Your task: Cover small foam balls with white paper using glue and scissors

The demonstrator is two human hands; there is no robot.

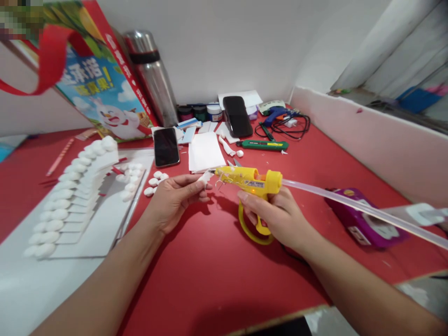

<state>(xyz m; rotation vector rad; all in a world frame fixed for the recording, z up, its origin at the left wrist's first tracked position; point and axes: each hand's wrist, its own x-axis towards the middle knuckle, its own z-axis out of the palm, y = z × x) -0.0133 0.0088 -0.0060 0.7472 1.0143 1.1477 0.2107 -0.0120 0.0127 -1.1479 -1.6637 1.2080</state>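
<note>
My right hand (276,210) is wrapped round the handle of a yellow glue gun (245,178), its nozzle pointing left. A long translucent glue stick (336,200) runs out of its back end. Between thumb and fingers, my left hand (177,198) pinches a small white piece (206,177) right at the nozzle; whether they touch I cannot tell. Beside my left wrist lie several white rounded pieces (154,182). Further left stands a white stepped model (87,186) edged with similar white pieces. Behind the glue gun, scissors show their blade tips (236,162) and yellow handle (254,233).
A phone (166,147), white paper (206,151), a black phone-like device (238,115) and a green utility knife (264,145) lie at the back. A steel flask (154,77) stands by a printed box (105,88). A purple box (367,219) is at right, near black cables (294,126).
</note>
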